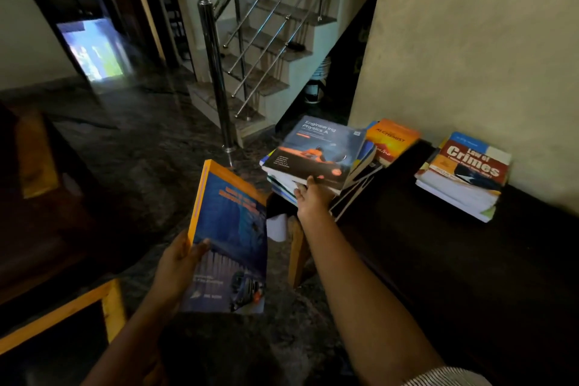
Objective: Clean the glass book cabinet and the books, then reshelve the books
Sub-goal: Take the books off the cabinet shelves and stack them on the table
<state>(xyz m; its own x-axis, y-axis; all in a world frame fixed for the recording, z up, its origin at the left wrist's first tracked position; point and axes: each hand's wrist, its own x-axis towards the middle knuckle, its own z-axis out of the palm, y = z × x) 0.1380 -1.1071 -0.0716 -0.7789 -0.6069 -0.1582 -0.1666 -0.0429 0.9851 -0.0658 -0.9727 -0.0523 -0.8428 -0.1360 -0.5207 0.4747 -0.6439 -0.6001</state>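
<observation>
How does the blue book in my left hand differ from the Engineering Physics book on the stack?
The blue book is held tilted in the left hand; the Engineering Physics book lies flat atop a stack, the right hand gripping its near edge. The blue book has an orange spine; the Physics cover is dark grey. Both face cover-up.

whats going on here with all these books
A person is working through piles of books. The left grip holds a blue, orange-edged book tilted in the air. The right grip is at the near edge of the Engineering Physics A book topping one stack; whether it has closed is unclear. A Law of Crimes book tops another stack on a dark surface by the wall.
</observation>
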